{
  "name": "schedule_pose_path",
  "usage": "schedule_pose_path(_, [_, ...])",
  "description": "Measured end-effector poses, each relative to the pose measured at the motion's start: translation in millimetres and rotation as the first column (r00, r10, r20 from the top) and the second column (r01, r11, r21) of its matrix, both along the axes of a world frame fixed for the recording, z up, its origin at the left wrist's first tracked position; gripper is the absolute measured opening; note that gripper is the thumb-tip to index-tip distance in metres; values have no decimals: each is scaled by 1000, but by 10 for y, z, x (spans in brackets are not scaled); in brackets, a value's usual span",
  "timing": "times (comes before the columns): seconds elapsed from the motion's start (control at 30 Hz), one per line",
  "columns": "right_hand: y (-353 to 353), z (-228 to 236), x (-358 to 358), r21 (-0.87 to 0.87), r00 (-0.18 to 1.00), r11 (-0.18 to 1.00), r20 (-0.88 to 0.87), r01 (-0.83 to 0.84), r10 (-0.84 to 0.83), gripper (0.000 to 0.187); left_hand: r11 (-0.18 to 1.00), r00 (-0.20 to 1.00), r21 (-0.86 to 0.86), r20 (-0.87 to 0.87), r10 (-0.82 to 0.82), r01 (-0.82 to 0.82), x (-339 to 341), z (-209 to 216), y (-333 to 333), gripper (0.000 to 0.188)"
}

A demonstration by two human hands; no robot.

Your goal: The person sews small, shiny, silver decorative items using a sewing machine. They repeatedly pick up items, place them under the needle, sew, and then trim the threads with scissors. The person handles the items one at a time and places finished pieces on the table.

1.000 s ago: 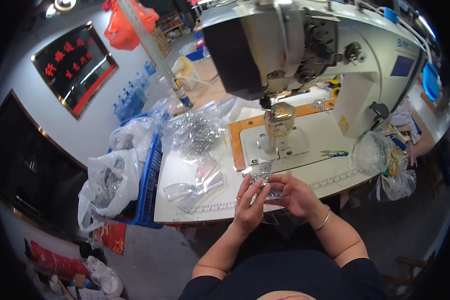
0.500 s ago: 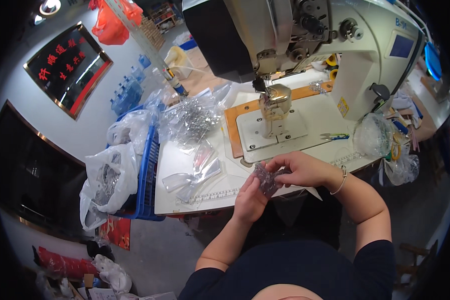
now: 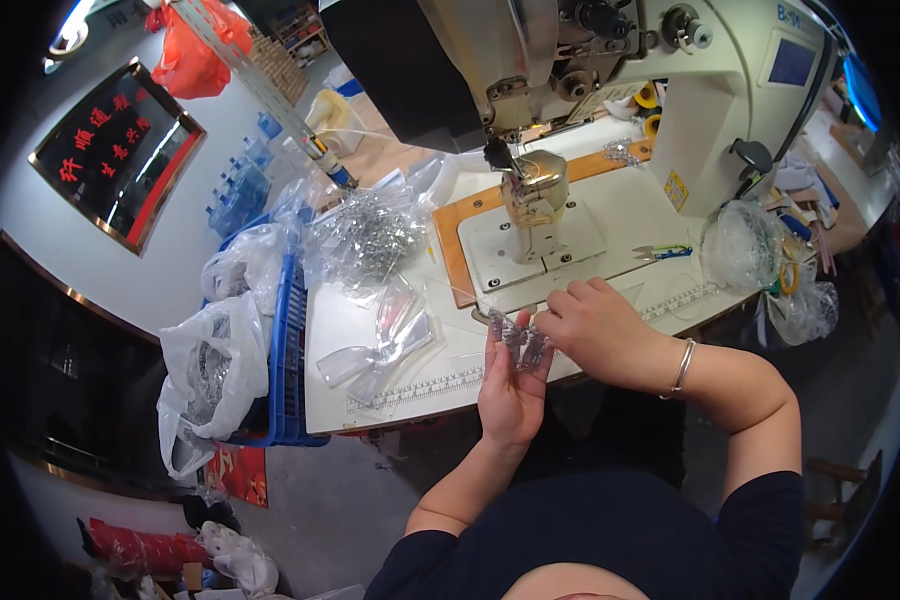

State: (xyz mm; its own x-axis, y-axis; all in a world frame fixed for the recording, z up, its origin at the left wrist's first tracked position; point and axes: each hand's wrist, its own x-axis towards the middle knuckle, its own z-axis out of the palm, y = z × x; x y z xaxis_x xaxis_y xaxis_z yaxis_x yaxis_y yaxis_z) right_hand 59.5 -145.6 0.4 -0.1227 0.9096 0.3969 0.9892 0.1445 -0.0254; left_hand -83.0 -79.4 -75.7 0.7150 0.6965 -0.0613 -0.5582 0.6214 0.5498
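My left hand (image 3: 513, 400) is turned palm up below the sewing machine's post, its fingers closed round a small grey, glittery bow-shaped piece (image 3: 516, 342). Against the right edge of that piece, my right hand (image 3: 595, 325) has its fingers curled in a pinch; what lies between the fingertips is hidden. Just beyond both hands stands the post bed (image 3: 536, 215) of the sewing machine (image 3: 715, 110), under its needle area. Clear, shiny plastic strips (image 3: 375, 355) lie to the left of my hands, forming a bow shape.
An open bag of small silvery pieces (image 3: 365, 235) sits on the table's left. Beside it, a blue crate (image 3: 288, 350) holds white plastic bags (image 3: 215, 370). Thread snips (image 3: 663, 252) lie right of the post, near a clear bag (image 3: 740, 245). A printed ruler (image 3: 420, 388) runs along the front edge.
My right hand has turned knuckles-up and shifted to the bow-shaped piece's right edge. My left palm has opened upward beneath it. The whole view has shifted a little.
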Motion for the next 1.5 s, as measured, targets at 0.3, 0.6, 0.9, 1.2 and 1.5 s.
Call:
schedule_pose_path(0.3, [152,65,187,-371,749,895,-659,-249,-65,14,996,989,51,126,-78,72,-27,-101,-34,64])
schedule_pose_path(0.6, [43,470,259,-228,538,868,-841,-441,53,10,988,970,94,202,-139,122,-7,-236,-16,66])
schedule_pose_path(0.9, [60,514,125,-423,638,839,-760,-342,-124,14,975,975,-158,-132,-176,155,20,-249,41,39])
schedule_pose_path(1.2, [30,28,160,-375,772,918,-620,-131,-143,16,963,976,-160,3,-220,218,-32,-125,-60,42])
schedule_pose_path(1.5, [8,-18,138,-362,728,925,-664,-114,-170,14,962,979,-187,-16,-205,199,-36,-93,-71,41])
